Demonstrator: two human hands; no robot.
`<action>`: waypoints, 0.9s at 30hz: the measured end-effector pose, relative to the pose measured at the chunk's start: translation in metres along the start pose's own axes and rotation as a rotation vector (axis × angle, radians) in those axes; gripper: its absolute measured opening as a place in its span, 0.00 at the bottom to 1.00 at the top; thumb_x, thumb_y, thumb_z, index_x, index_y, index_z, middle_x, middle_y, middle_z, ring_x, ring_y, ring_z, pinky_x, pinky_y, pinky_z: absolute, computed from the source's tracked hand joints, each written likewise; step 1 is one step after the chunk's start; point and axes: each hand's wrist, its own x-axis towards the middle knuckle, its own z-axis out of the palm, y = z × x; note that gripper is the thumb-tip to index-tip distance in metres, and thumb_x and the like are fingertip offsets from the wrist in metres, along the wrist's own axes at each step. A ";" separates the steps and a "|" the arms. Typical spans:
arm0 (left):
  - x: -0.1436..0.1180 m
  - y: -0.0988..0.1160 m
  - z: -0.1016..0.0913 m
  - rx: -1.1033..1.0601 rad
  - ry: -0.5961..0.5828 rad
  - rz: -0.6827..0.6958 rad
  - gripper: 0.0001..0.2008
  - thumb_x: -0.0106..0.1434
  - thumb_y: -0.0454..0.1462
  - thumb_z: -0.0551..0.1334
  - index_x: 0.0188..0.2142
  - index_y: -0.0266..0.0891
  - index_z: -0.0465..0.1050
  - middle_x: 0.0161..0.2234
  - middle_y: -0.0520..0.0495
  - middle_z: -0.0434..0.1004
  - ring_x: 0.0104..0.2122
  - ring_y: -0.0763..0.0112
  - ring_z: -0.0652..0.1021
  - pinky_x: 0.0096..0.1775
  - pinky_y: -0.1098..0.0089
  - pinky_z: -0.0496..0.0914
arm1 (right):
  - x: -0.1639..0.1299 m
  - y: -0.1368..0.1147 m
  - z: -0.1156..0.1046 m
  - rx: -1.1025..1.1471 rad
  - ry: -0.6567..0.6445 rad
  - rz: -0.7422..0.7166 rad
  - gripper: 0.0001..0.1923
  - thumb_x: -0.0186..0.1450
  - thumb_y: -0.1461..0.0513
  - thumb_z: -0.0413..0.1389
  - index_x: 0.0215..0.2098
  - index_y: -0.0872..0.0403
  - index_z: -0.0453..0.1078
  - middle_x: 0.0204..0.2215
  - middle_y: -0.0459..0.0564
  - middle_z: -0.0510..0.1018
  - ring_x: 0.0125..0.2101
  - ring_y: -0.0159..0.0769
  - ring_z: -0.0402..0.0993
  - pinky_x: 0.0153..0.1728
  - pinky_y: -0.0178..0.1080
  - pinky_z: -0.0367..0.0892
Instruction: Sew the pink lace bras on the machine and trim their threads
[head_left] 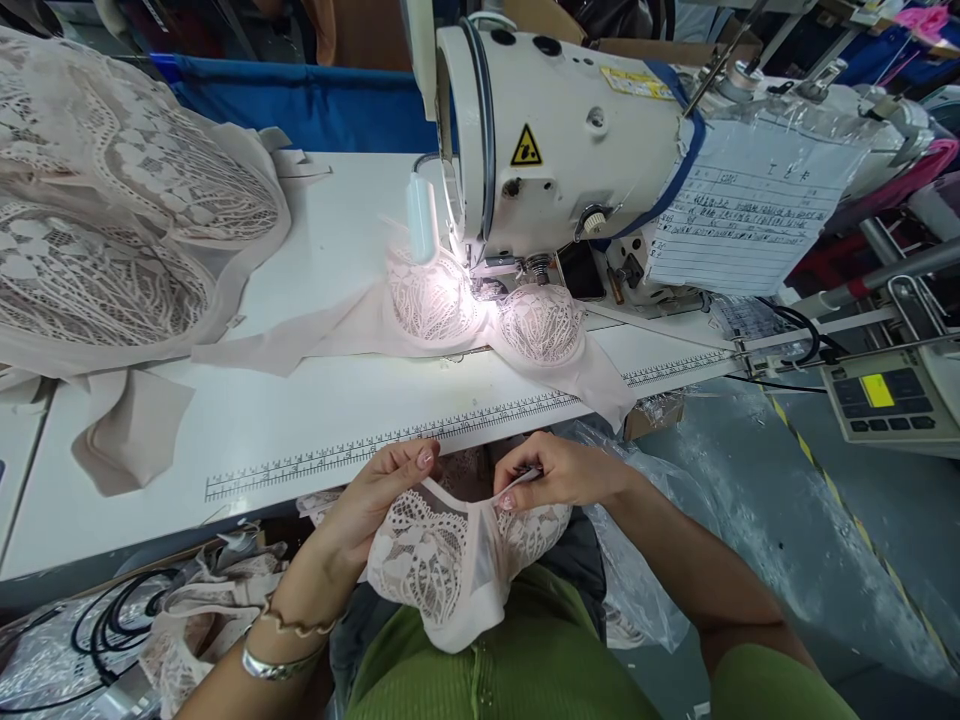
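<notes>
My left hand (375,500) and right hand (559,472) pinch the top edge of a lace bra (442,565) over my lap, just below the table (300,420) edge; open tabletop lies ahead, before the sewing machine (570,130).

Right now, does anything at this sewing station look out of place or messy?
Mostly orderly. One oddity: the lace bra under the sewing machine has a wing drooping over the table edge. Both hands, left hand and right hand, hold another lace piece in the lap.
</notes>
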 end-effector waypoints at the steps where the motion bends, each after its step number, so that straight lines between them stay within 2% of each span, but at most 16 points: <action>1: 0.000 0.000 0.000 0.006 0.001 -0.005 0.26 0.56 0.42 0.75 0.20 0.38 0.58 0.17 0.58 0.57 0.17 0.82 0.57 0.20 0.80 0.59 | 0.000 0.000 0.000 -0.003 -0.001 -0.001 0.10 0.62 0.56 0.64 0.31 0.57 0.76 0.27 0.46 0.76 0.29 0.31 0.70 0.31 0.34 0.63; 6: 0.000 0.001 -0.002 0.026 -0.006 0.002 0.28 0.56 0.43 0.75 0.20 0.38 0.56 0.17 0.60 0.53 0.17 0.82 0.54 0.20 0.80 0.58 | -0.001 0.000 0.000 -0.001 -0.010 -0.004 0.09 0.62 0.58 0.63 0.31 0.57 0.76 0.26 0.45 0.75 0.27 0.30 0.68 0.31 0.34 0.61; 9: -0.001 0.001 0.001 0.032 0.000 0.002 0.27 0.56 0.43 0.75 0.20 0.38 0.57 0.17 0.59 0.54 0.18 0.82 0.55 0.20 0.80 0.58 | -0.001 0.001 -0.001 0.010 -0.017 -0.019 0.09 0.63 0.58 0.63 0.31 0.57 0.76 0.25 0.44 0.74 0.26 0.29 0.66 0.30 0.34 0.60; 17: -0.003 0.003 0.011 0.018 -0.020 -0.011 0.26 0.55 0.43 0.76 0.20 0.37 0.58 0.18 0.59 0.55 0.18 0.83 0.55 0.21 0.81 0.57 | -0.001 0.004 -0.003 -0.006 -0.054 -0.049 0.17 0.64 0.51 0.63 0.30 0.57 0.75 0.25 0.45 0.73 0.26 0.29 0.65 0.29 0.34 0.60; 27: -0.001 0.004 0.012 0.035 -0.027 -0.018 0.26 0.54 0.44 0.76 0.20 0.38 0.58 0.17 0.60 0.53 0.17 0.83 0.54 0.20 0.80 0.56 | -0.001 0.006 -0.003 0.006 -0.060 -0.052 0.16 0.64 0.52 0.64 0.31 0.57 0.75 0.25 0.44 0.72 0.26 0.28 0.63 0.29 0.34 0.59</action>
